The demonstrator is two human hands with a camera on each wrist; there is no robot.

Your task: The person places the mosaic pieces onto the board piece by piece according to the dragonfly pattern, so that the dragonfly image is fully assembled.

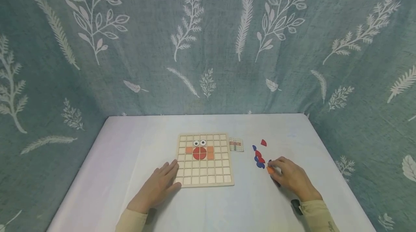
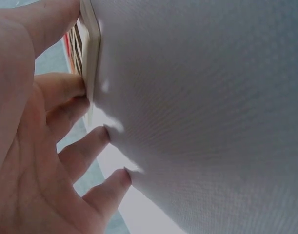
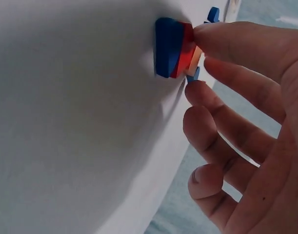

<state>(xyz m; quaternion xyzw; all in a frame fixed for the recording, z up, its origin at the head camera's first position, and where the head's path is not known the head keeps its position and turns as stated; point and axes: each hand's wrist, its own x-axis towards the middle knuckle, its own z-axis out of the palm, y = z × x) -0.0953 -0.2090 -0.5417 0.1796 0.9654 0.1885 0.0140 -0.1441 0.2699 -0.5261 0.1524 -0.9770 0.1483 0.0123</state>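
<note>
A square wooden grid board (image 1: 204,179) lies on the table with two eye pieces (image 1: 199,143), a red disc made of quarter pieces (image 1: 199,153) and orange square pieces (image 1: 210,152) in its cells. My left hand (image 1: 159,184) rests at the board's left edge, fingers extended; in the left wrist view the thumb and some fingertips touch the wooden rim (image 2: 92,44). To the right, my right hand (image 1: 289,176) pinches an orange piece (image 1: 270,169) between thumb and finger. In the right wrist view, blue (image 3: 168,47) and red (image 3: 184,51) pieces stand beside the orange one.
Loose red quarter pieces (image 1: 258,153) and blue pieces (image 1: 260,165) lie between the board and my right hand. A small printed pattern card (image 1: 236,144) sits against the board's right side. Leaf-patterned green cloth (image 1: 208,80) hangs behind the white table (image 1: 146,127).
</note>
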